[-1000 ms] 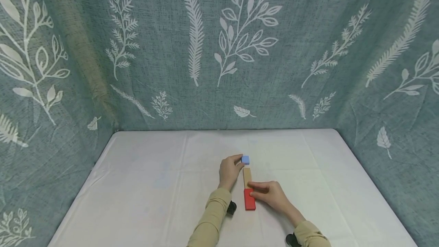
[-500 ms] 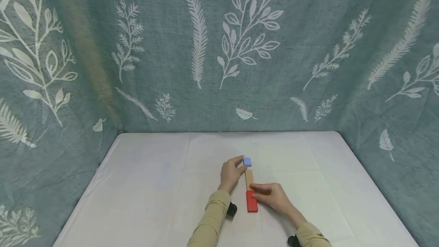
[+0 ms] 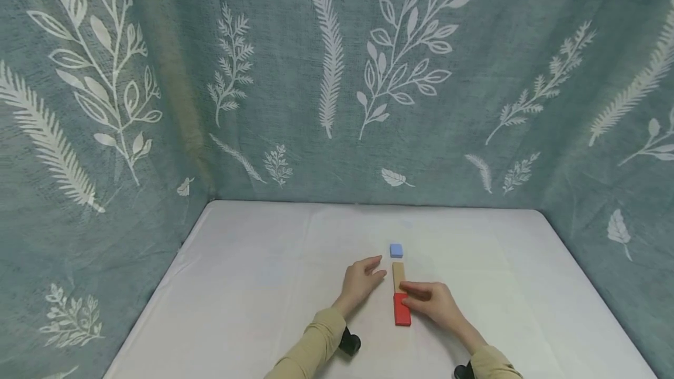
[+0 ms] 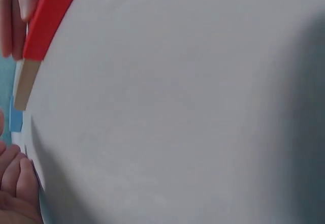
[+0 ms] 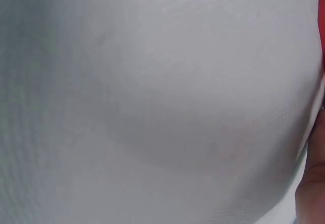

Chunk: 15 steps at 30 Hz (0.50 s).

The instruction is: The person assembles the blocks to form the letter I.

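Note:
On the white table, a blue cube [image 3: 396,251], a tan wooden block [image 3: 398,276] and a red block [image 3: 402,310] form a line running away from me. A small gap separates the cube from the tan block; the red block meets the tan one's near end. My left hand [image 3: 363,281] is left of the tan block, apart from the pieces, thumb and fingers spread with nothing between them. My right hand [image 3: 433,304] touches the right side of the line where red and tan meet, its fingers fairly straight. In the left wrist view its fingers lie beside the red block [image 4: 50,21].
A white cloth covers the table [image 3: 253,268], whose far edge meets a green leaf-patterned curtain [image 3: 358,174]. Curtain also hangs on both sides. A black wrist camera [image 3: 350,343] sits under the left wrist; another [image 3: 463,372] is at the right wrist.
My left hand has let go of the blue cube and drawn back toward me and to the left. The right hand stays at the red block. The head view has turned slightly left.

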Each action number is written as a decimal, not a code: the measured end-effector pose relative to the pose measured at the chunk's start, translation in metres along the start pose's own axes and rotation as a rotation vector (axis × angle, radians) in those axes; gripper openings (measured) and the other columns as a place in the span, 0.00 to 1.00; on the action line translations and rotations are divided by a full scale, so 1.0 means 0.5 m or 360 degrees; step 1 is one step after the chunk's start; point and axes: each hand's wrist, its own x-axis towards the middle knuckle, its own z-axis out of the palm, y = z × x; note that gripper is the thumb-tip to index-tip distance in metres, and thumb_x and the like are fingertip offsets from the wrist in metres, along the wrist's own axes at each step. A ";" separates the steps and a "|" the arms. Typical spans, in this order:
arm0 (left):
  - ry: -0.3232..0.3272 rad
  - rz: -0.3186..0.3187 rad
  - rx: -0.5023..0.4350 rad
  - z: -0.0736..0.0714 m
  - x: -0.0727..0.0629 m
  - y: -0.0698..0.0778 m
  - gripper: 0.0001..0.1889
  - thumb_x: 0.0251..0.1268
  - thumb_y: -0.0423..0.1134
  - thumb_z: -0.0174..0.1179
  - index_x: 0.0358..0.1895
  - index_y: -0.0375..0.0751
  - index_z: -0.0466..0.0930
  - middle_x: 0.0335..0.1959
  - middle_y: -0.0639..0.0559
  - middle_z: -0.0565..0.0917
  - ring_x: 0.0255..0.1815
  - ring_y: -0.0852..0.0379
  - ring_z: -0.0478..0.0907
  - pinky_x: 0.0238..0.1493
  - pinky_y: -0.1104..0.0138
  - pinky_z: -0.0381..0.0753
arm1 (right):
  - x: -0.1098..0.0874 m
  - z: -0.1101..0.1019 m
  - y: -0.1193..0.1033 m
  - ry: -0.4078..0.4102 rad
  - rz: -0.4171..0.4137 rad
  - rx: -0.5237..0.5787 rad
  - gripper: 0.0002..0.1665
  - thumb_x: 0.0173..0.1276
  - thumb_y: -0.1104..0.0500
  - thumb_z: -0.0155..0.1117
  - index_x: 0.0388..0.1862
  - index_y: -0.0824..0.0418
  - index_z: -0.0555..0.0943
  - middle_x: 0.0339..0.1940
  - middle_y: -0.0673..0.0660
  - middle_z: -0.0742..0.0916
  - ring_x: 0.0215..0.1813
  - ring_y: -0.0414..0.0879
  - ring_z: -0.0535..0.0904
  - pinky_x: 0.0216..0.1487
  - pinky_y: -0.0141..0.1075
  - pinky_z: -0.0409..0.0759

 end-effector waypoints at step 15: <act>0.0020 -0.0016 -0.0110 -0.042 -0.024 0.000 0.20 0.63 0.38 0.61 0.56 0.31 0.78 0.57 0.39 0.80 0.58 0.44 0.78 0.56 0.61 0.81 | 0.001 -0.009 0.009 0.0026 0.0104 0.0065 0.28 0.57 0.54 0.71 0.56 0.64 0.80 0.55 0.62 0.84 0.59 0.57 0.79 0.53 0.33 0.82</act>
